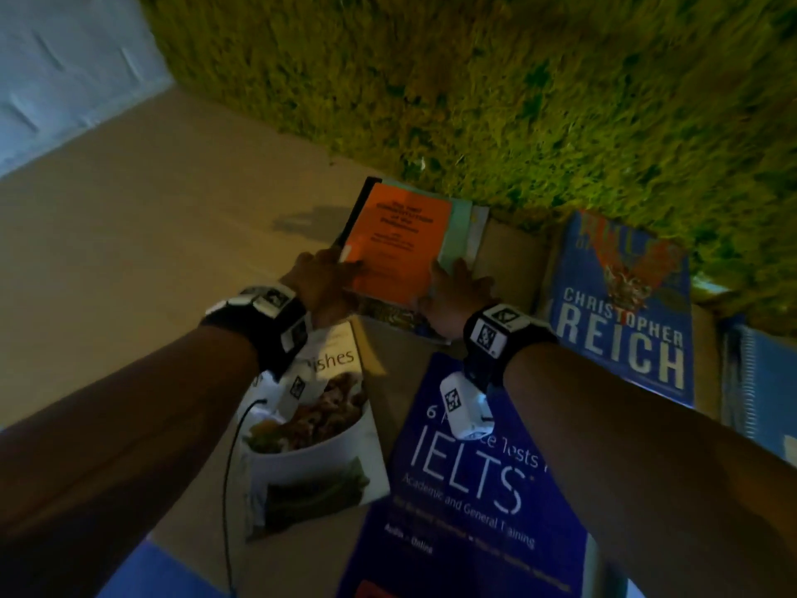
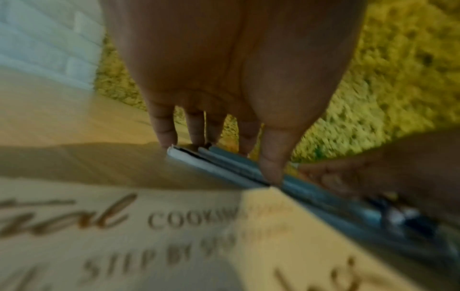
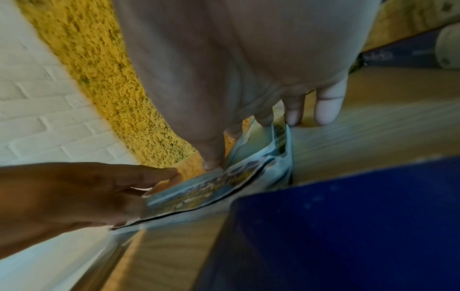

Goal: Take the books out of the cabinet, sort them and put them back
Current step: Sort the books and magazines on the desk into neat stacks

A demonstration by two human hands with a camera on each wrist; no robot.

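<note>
1. Orange book (image 1: 394, 241) lies on top of a small stack of thin books (image 1: 463, 228), and the stack is held at its near end between both hands.
2. At the stack's left near corner, the left hand (image 1: 317, 278) is clamped with its thumb on the orange cover and its fingers (image 2: 164, 128) on the far side of the stack's edge; the right hand (image 1: 455, 289) pinches the right near corner, thumb on the covers and fingers (image 3: 293, 112) down the side.
3. Each grip is thus closed on the stack, which sits on the wooden worktop (image 1: 172, 235) close to the green mat (image 1: 517, 101).
4. Squaring the stack is judged to be the step in hand; the edges are best tapped flush with even pressure from both sides, so the thin covers are not bent.
5. Further out, a cookbook (image 1: 319, 429), a blue IELTS book (image 1: 470, 489) and a blue novel (image 1: 625, 312) lie flat and apart on the worktop.
6. No cabinet is in view.
</note>
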